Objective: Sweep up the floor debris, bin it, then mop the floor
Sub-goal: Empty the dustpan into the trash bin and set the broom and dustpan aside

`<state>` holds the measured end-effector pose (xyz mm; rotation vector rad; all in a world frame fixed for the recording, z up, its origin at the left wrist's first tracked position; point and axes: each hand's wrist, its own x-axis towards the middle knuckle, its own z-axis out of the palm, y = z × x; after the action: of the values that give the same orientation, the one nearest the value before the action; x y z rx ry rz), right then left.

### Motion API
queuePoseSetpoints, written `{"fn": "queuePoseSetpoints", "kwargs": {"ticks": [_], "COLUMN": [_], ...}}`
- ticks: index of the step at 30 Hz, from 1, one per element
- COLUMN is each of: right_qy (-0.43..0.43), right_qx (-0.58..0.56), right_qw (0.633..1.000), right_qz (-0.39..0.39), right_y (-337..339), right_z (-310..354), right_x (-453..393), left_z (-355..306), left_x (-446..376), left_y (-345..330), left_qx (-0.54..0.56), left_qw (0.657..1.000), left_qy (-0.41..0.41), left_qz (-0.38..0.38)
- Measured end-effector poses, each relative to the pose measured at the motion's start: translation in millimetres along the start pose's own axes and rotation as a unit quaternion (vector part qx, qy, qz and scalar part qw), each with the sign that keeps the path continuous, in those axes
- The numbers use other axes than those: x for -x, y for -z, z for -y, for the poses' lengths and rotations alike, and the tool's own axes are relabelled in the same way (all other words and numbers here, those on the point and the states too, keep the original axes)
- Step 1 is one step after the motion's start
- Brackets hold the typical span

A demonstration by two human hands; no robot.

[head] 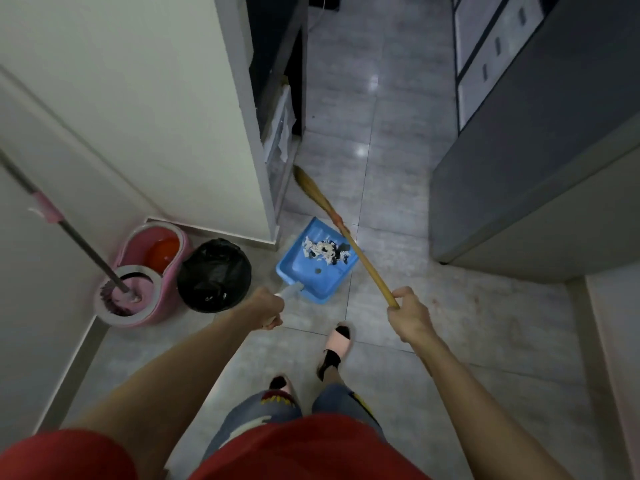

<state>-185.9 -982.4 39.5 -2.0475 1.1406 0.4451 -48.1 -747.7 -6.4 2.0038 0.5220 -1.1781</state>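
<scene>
Holding blue dustpan (317, 261) (shredded debris (325, 252)), broom (349, 233)

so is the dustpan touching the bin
Apart. The head view shows a strip of bare floor between the blue dustpan and the black-lined bin; the left hand holds the pan by its handle.

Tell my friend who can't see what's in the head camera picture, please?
A person's left hand holds a blue dustpan full of paper scraps, while the right hand holds a broom over it. A black-lined bin stands just left of the dustpan, beside a pink mop bucket with the mop resting in it.
</scene>
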Motion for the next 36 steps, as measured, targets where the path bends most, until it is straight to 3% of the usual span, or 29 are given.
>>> {"fn": "queuePoseSetpoints", "kwargs": {"ticks": [7, 13, 19, 26, 36], "right_qy": [0.037, 0.067, 0.124, 0.168, 0.266], "right_qx": [-0.01, 0.018, 0.045, -0.002, 0.073], "right_qw": [0.998, 0.997, 0.991, 0.985, 0.96], "right_qz": [-0.04, -0.028, 0.021, 0.04, 0.056], "right_y": [-2, 16, 36, 43, 58], "right_z": [-33, -60, -91, -127, -151], "right_x": [52, 62, 70, 84, 84], "left_z": [58, 96, 127, 168, 198], "left_x": [49, 87, 126, 175, 217], "left_y": [16, 23, 3, -27, 7], "left_qx": [-0.069, -0.082, -0.029, 0.063, 0.117], "left_qw": [0.996, 0.993, 0.994, 0.99, 0.977], "left_qy": [-0.031, -0.037, -0.037, -0.017, 0.009], "left_qz": [-0.043, -0.075, -0.096, -0.127, -0.175]}}
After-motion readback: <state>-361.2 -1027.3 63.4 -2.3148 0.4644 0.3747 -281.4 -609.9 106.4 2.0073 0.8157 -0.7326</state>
